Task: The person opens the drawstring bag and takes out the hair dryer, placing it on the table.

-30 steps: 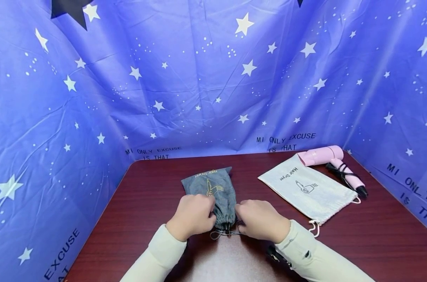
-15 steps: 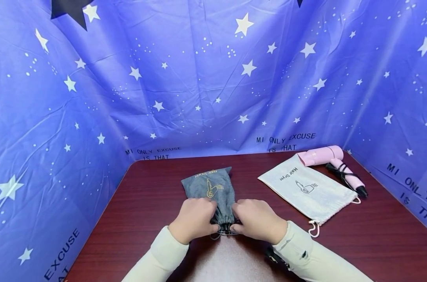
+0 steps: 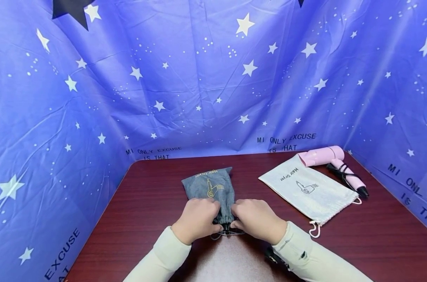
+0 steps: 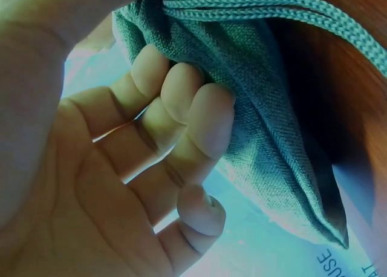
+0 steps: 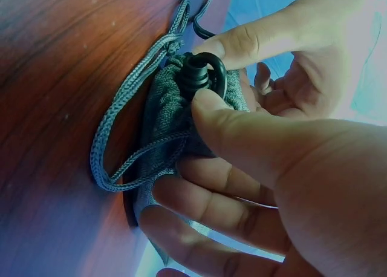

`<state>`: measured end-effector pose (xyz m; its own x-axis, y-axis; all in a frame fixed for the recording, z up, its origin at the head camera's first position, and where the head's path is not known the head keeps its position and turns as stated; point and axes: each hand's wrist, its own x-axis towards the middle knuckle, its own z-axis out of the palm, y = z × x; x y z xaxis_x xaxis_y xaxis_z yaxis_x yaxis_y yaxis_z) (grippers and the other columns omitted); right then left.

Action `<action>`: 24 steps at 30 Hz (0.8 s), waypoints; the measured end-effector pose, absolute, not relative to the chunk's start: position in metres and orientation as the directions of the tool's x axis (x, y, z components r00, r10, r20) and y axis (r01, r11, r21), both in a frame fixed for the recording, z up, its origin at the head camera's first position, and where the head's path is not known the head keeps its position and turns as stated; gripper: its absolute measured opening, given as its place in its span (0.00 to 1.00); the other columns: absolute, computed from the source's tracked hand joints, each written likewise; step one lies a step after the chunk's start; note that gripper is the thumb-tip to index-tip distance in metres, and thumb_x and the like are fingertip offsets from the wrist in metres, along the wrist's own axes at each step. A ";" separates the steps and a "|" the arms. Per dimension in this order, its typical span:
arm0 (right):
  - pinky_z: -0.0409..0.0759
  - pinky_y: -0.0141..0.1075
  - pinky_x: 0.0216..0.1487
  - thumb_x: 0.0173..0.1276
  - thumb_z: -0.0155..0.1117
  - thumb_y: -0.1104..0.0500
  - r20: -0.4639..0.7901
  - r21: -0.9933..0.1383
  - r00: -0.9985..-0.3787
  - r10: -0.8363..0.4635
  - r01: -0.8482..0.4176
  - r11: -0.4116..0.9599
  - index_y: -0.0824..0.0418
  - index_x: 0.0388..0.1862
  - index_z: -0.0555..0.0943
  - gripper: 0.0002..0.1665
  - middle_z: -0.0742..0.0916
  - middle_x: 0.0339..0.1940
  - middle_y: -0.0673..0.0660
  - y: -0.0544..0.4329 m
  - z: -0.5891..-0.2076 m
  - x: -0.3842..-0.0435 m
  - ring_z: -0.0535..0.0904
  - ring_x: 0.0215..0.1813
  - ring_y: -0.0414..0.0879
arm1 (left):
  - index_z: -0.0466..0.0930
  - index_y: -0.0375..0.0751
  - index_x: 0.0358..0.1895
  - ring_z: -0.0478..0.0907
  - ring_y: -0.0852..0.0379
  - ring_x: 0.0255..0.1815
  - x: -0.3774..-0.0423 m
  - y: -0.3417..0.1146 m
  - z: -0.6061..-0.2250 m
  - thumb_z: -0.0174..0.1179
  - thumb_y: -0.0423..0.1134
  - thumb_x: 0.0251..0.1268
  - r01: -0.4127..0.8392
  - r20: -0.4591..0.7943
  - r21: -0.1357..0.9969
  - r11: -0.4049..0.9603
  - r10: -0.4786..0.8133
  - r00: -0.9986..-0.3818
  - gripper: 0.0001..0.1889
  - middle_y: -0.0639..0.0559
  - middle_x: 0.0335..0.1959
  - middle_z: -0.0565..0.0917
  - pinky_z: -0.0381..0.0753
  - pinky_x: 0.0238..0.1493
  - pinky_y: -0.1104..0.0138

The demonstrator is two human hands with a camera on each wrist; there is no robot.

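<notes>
A: Hands on what? Go left to right.
B: Left hand (image 3: 199,217) pinches the gray bag (image 3: 216,190) at the left of its mouth, fingers curled against the cloth. Bag lies left of centre on the tabletop (image 3: 139,207).
A: Orientation?
B: Mouth faces the near edge, closed end the far edge. Long axis runs near-far, closed end swung slightly left. Print up, lettering inverted to the person.
A: And right hand (image 3: 257,219)?
B: Mirrors it: thumb at the rim, fingers along the side. A black cord end (image 5: 195,76) sits in the mouth between the thumbs; drawstring (image 5: 112,135) loop is slack. My read: gripping both sides keeps the gathered mouth steady.
A: Further right?
B: White bag (image 3: 305,192) flat, then pink hair dryer (image 3: 324,155) at the far right corner, probably parked there for working room.
</notes>
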<state>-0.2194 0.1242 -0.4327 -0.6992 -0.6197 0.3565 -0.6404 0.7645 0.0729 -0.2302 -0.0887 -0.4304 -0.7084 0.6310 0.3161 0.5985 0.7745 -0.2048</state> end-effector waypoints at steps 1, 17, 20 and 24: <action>0.75 0.42 0.22 0.53 0.82 0.43 0.359 0.077 -0.696 -0.622 -0.642 0.763 0.49 0.23 0.76 0.22 0.80 0.23 0.44 0.124 -0.433 -0.219 0.81 0.25 0.44 | 0.74 0.53 0.22 0.78 0.58 0.20 -0.230 -0.088 -0.430 0.78 0.60 0.39 0.601 0.317 -0.207 0.772 0.634 -0.706 0.23 0.61 0.21 0.77 0.75 0.20 0.61; 0.75 0.43 0.22 0.55 0.79 0.45 0.371 0.082 -0.683 -0.630 -0.651 0.754 0.47 0.22 0.75 0.19 0.81 0.23 0.43 0.125 -0.438 -0.222 0.81 0.24 0.44 | 0.75 0.51 0.23 0.79 0.55 0.20 -0.230 -0.087 -0.432 0.74 0.55 0.46 0.607 0.310 -0.170 0.776 0.627 -0.714 0.18 0.59 0.23 0.80 0.76 0.20 0.60; 0.74 0.43 0.22 0.56 0.78 0.46 0.380 0.076 -0.679 -0.628 -0.654 0.753 0.47 0.21 0.74 0.19 0.80 0.23 0.43 0.125 -0.437 -0.222 0.80 0.24 0.43 | 0.75 0.51 0.22 0.77 0.56 0.19 -0.230 -0.087 -0.431 0.73 0.56 0.47 0.605 0.318 -0.171 0.778 0.624 -0.713 0.18 0.59 0.22 0.79 0.76 0.19 0.60; 0.73 0.43 0.21 0.57 0.76 0.47 0.387 0.073 -0.677 -0.625 -0.654 0.753 0.47 0.21 0.73 0.19 0.80 0.22 0.43 0.125 -0.435 -0.222 0.79 0.23 0.43 | 0.75 0.51 0.21 0.77 0.56 0.18 -0.229 -0.087 -0.429 0.73 0.57 0.46 0.597 0.347 -0.184 0.781 0.620 -0.704 0.19 0.59 0.21 0.79 0.76 0.19 0.60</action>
<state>-0.2222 0.1254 -0.4352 -0.6773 -0.6254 0.3875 -0.6538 0.7532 0.0730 -0.2288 -0.0866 -0.4294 -0.7039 0.6200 0.3466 0.5970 0.7808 -0.1844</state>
